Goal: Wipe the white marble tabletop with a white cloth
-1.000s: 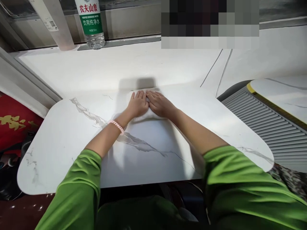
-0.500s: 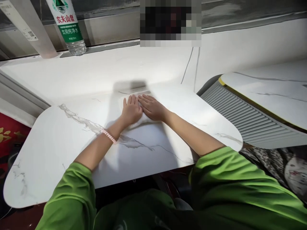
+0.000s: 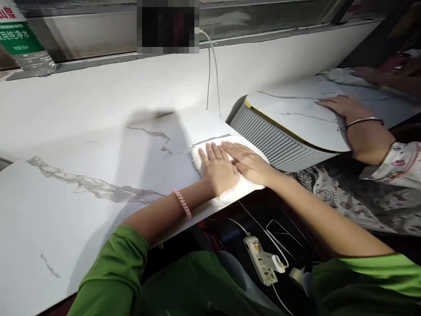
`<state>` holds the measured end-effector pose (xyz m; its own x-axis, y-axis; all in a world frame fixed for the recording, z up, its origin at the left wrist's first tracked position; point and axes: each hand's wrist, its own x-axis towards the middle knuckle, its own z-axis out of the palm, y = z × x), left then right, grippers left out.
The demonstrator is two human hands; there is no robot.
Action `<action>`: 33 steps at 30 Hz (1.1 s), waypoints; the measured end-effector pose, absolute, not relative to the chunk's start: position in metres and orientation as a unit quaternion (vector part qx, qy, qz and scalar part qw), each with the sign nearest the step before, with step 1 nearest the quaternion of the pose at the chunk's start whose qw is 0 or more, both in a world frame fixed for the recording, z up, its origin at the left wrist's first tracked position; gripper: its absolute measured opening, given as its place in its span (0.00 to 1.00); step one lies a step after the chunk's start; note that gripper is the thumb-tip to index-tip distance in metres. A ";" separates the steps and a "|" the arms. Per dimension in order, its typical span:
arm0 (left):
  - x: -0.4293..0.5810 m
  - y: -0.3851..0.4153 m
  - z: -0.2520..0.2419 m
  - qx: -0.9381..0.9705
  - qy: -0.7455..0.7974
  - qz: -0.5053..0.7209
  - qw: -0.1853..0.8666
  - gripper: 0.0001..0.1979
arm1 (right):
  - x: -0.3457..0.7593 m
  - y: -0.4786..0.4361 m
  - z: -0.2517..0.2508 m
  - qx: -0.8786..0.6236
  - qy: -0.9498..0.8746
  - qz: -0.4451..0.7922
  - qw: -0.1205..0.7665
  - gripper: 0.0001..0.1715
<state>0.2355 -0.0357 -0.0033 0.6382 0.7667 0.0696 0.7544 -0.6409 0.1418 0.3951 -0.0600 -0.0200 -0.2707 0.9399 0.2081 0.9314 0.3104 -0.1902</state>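
A white fluffy cloth (image 3: 247, 189) lies spread at the right end of a white marble-patterned table (image 3: 88, 228). My left hand (image 3: 220, 173) rests flat on the cloth, fingers stretched out and pressing down. Beside it my right hand (image 3: 251, 164) is also flat on the cloth, its fingers close to those of the left. Neither hand is gripping the cloth. The cloth's middle is hidden under both palms. A pink coiled band (image 3: 182, 204) circles my left wrist.
A water bottle (image 3: 28, 44) stands on the ledge at upper left. To the right is a ribbed grey unit (image 3: 269, 136) beside a second marble-patterned top (image 3: 292, 109), where another person's hand (image 3: 342, 106) rests. A power strip (image 3: 259, 261) with cables lies below the table's edge.
Both hands have slid the cloth from the table's middle to its right end. The view has turned right, bringing the other person's arms and the power strip into sight.
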 end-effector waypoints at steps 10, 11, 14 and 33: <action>0.252 0.054 -0.004 0.900 0.429 0.065 0.043 0.31 | 0.402 0.035 -0.028 -0.604 -0.767 -0.006 0.216 0.34; 0.252 0.066 -0.004 0.899 0.431 0.066 0.046 0.31 | 0.402 0.048 -0.027 -0.605 -0.767 -0.005 0.214 0.34; 0.251 0.102 -0.003 0.891 0.444 0.070 0.062 0.30 | 0.401 0.087 -0.026 -0.610 -0.764 -0.003 0.210 0.33; 0.228 0.146 -0.002 0.880 0.463 0.066 0.084 0.30 | 0.377 0.136 -0.029 -0.619 -0.745 0.014 0.249 0.32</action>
<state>0.2278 0.1461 -0.0020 0.5617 0.8265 0.0376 0.8043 -0.5562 0.2094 0.3773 0.1356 -0.0291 -0.1093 0.9288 0.3542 0.9148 0.2334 -0.3298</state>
